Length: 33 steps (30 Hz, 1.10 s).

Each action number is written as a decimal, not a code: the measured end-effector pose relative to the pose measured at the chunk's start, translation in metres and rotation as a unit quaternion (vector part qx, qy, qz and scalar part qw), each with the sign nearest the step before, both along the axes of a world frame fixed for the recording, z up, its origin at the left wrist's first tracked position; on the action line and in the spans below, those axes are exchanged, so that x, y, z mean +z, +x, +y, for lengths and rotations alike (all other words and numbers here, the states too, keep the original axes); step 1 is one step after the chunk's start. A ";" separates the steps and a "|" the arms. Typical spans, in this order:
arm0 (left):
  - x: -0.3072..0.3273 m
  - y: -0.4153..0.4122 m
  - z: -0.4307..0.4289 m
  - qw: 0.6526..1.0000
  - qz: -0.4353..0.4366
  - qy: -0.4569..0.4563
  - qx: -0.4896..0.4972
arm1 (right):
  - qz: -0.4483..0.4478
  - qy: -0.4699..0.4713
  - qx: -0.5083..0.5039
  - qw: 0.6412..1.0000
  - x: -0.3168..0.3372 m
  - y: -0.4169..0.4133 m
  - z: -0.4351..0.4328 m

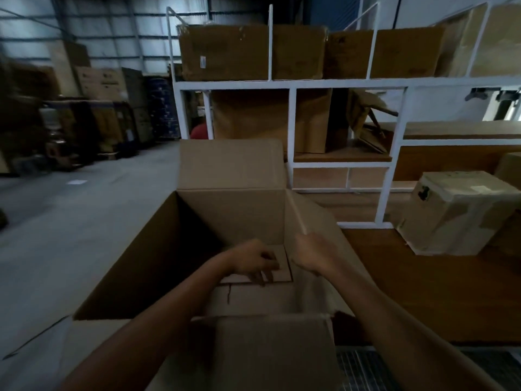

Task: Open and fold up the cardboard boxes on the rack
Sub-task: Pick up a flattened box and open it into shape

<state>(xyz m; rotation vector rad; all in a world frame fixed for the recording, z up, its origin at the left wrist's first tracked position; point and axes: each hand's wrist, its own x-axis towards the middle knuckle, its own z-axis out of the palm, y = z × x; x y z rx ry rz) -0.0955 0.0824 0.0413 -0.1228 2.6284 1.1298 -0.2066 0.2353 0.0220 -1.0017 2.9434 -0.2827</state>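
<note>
A large brown cardboard box (234,215) stands open in front of me, its far flap upright and its near flap folded down toward me. My left hand (253,262) reaches down inside the box, fingers curled over the bottom flaps (282,275). My right hand (313,253) grips the right wall of the box near its top edge. Flat and folded cardboard boxes (225,52) stand on the white metal rack (290,84) behind.
A taped cardboard box (456,213) sits on the wooden surface (423,292) at the right. Grey warehouse floor (70,235) stretches to the left, with stacked cartons and pallets (107,108) along the far wall. A metal grate (355,371) lies at bottom right.
</note>
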 end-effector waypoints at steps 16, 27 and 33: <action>0.013 -0.144 -0.167 0.919 0.257 -0.259 0.150 | 0.008 -0.039 0.015 0.999 0.009 -0.129 -0.111; -0.030 -0.242 -0.295 0.878 0.160 -0.428 0.146 | 0.031 -0.038 -0.100 0.994 -0.009 -0.248 -0.195; -0.058 -0.238 -0.293 0.847 0.203 -0.464 0.162 | 0.068 0.002 -0.115 0.991 -0.017 -0.253 -0.187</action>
